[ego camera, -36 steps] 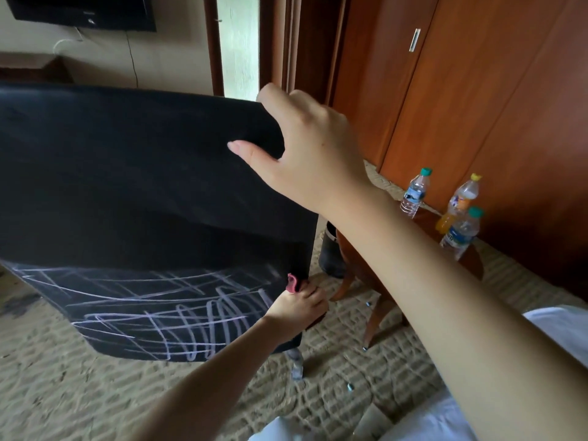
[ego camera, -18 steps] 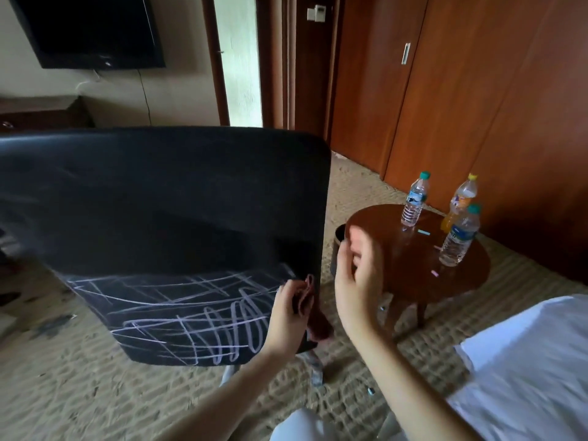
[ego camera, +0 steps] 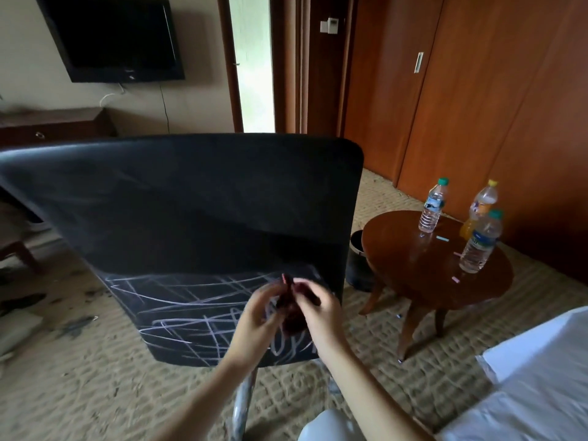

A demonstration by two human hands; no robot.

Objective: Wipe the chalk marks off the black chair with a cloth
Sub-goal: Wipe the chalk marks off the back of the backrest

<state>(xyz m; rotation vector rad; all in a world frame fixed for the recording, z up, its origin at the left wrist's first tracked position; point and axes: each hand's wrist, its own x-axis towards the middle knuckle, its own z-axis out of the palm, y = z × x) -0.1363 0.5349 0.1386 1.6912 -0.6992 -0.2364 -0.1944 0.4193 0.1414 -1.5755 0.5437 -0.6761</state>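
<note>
Dark red cloth (ego camera: 291, 316) is bunched between both hands in front of the black chair (ego camera: 191, 202), near the lower right corner of its backrest. The left hand (ego camera: 257, 316) curls its fingers round the cloth from one side and the right hand (ego camera: 321, 310) pinches it from the other, though blur hides the finer finger positions. White chalk marks (ego camera: 191, 307) criss-cross the backrest's lower band. Three bottles (ego camera: 431, 206) stand along the far right edge of the round wooden bench (ego camera: 404, 256).

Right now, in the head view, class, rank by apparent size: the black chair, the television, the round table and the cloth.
1. black chair, nearest the camera.
2. round table and television: too alike to rank.
3. cloth, partly hidden.
</note>
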